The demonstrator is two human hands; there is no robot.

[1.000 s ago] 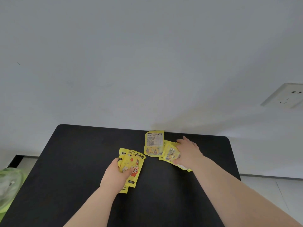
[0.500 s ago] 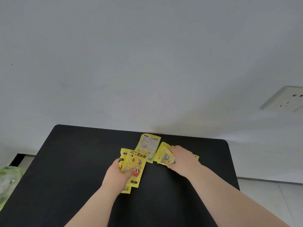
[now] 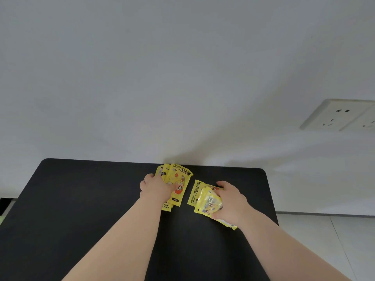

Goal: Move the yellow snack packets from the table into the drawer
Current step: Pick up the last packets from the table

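Several yellow packets lie on the black table, near its far edge. My left hand grips a fanned stack of yellow packets, thumb on top of the printed front one. To the right, my right hand grips a second bunch of yellow packets, fingers curled over them; one packet's end sticks out under the wrist. The two bunches lie apart by a narrow gap. No drawer is in view.
A white wall rises right behind the table. A white wall socket sits at the right. Pale floor tiles show past the table's right edge.
My left hand has moved toward the far edge and gathered the loose middle packet into its stack. My right hand has shifted slightly right with its bunch. The view has tilted down a little.
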